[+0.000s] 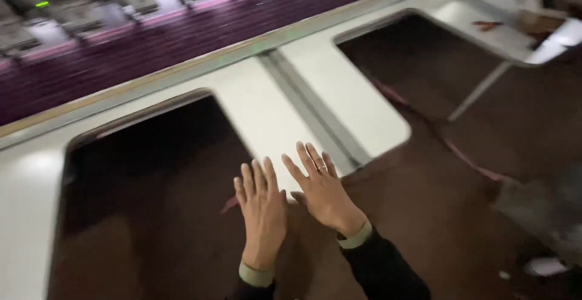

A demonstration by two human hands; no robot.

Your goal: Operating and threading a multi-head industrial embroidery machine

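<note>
A dark opening (pixel 145 185) gapes in the white desk (pixel 267 118) at the left. Beside it, the left hand (pixel 262 212) lies flat, fingers (pixel 254 179) spread apart, empty. The right hand (pixel 322 191), just alongside, is equally open on the desk's edge, a ring (pixel 322 168) showing.

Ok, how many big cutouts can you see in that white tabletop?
2. One cutout is left of the hands, beside the left hand. The other cutout is further right, beyond the right hand. More may lie outside the picture.
</note>
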